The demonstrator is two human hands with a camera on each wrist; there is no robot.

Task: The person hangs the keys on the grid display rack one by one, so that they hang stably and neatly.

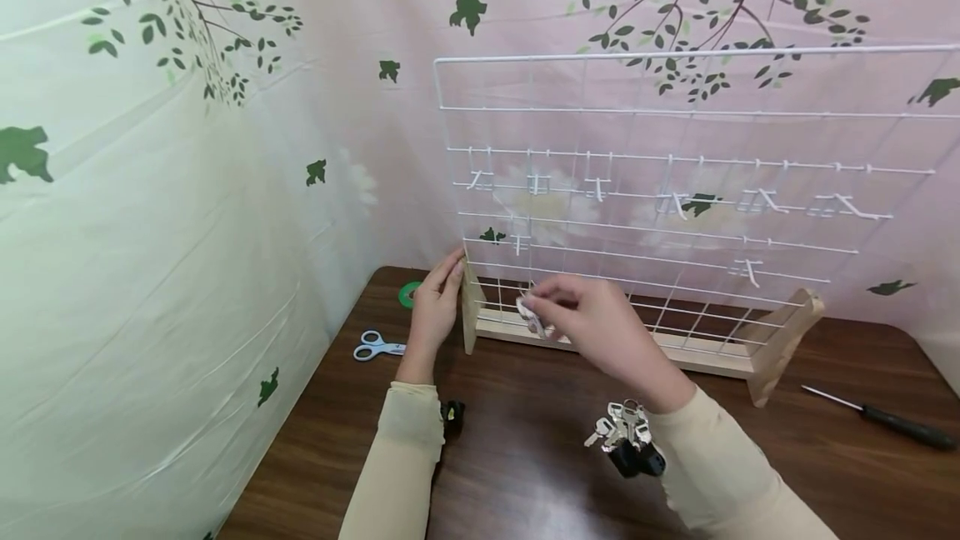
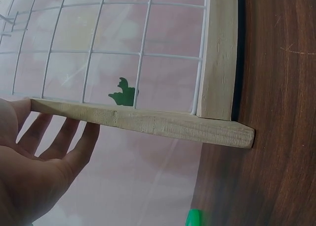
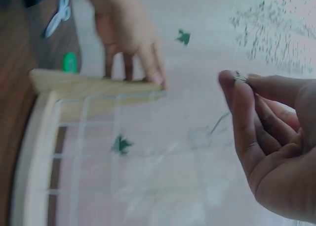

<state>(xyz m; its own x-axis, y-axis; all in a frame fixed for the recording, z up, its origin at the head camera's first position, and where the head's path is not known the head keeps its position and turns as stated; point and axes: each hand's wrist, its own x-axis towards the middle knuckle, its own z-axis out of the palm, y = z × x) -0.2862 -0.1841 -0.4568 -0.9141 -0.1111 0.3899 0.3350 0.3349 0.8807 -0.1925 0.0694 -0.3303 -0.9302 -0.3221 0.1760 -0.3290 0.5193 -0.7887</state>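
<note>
On the brown table stands a white wire rack in a wooden base. The left hand rests flat, fingers straight, on the base's left post. The right hand pinches a small key just in front of the rack's low wires. More keys lie near the right sleeve.

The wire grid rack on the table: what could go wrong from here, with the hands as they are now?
1. The left hand only rests straight fingers on the wooden foot, so the wire grid rack might tip or slide if pushed.
2. The right hand pinches a small metal piece; its view is blurred, and the piece could slip and fall.
3. The right sleeve lies close to the bunch of keys and may drag it.
</note>
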